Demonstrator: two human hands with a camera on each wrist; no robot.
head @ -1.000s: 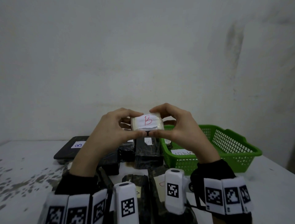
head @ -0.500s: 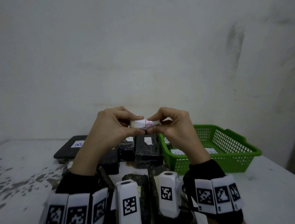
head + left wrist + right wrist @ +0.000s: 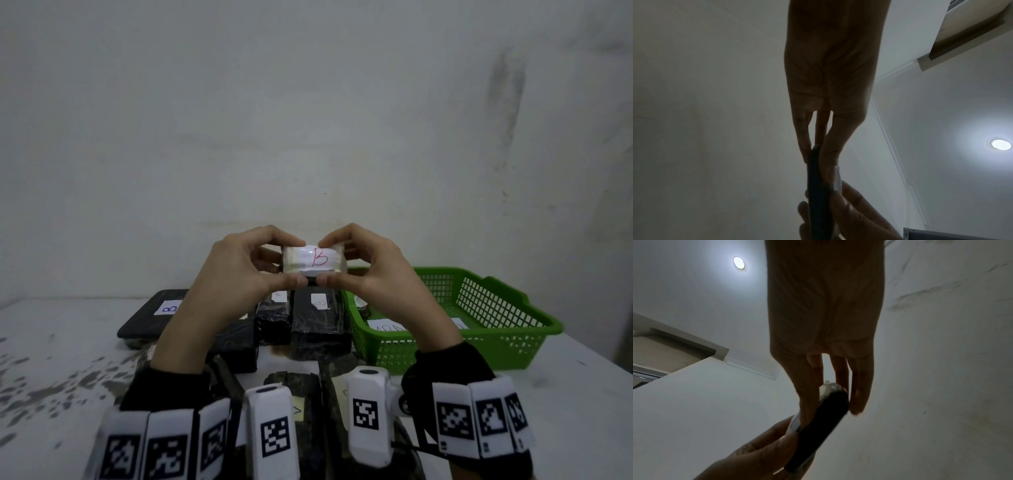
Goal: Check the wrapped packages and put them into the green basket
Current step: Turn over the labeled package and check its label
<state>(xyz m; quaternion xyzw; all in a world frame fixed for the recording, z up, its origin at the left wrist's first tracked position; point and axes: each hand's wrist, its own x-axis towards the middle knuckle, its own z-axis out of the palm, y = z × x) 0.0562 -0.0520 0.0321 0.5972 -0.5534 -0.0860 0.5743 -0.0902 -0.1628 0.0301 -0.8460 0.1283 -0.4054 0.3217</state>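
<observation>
Small package (image 3: 313,259) held up mid-view betw. left hand (image 3: 239,270) at 9 o'clock & right hand (image 3: 376,270) at 3 o'clock, above worktop (image 3: 582,394). Basket (image 3: 493,308) on worktop at 4 o'clock of package. Row of wrapped packages (image 3: 320,318) on worktop below hands, just left of basket; flat package (image 3: 154,315) at 8 o'clock. Labelled parcel (image 3: 387,327) in basket.

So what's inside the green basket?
Inside the green basket lies at least one package with a white label. The right hand covers part of it, so the count stays unclear.
</observation>
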